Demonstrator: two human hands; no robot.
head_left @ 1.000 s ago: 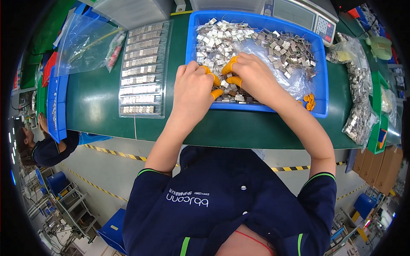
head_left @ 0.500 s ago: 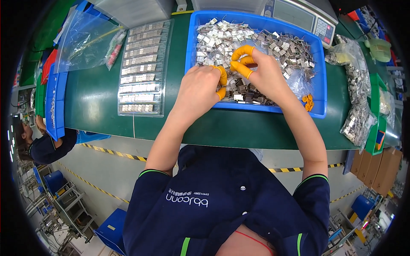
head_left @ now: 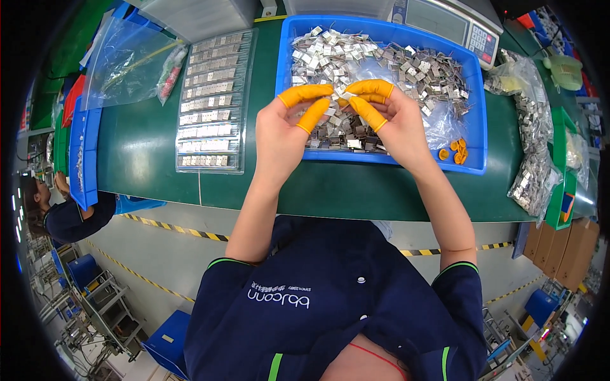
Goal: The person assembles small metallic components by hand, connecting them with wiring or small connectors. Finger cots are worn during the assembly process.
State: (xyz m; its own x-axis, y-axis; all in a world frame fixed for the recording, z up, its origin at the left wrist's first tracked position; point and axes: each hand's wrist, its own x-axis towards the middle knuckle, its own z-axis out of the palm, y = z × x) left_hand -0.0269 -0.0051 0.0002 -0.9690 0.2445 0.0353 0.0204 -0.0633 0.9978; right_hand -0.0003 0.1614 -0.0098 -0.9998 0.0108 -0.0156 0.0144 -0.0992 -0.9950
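Note:
My left hand (head_left: 279,130) and my right hand (head_left: 400,124) meet above a blue bin (head_left: 381,160), with yellow finger cots on thumbs and fingers. A small silvery metal part (head_left: 339,95) shows between the fingertips of both hands, pinched there; its exact shape is too small to make out. Beneath them the bin is heaped with loose silvery metal parts (head_left: 413,73) that have thin wire-like legs. Inside its right corner lie a clear plastic bag (head_left: 443,130) and several loose orange finger cots (head_left: 459,152).
Left of the bin, a clear tray (head_left: 210,101) holds rows of similar parts. Clear bags (head_left: 130,63) lie farther left, near a narrow blue bin (head_left: 81,155). A scale (head_left: 483,38) stands behind; bagged parts (head_left: 530,140) are at right. Another person (head_left: 70,216) sits far left.
My hands have drawn level and their fingertips have come together over the bin, with a small part now visible between them. My left hand has turned, its fingers now pointing right.

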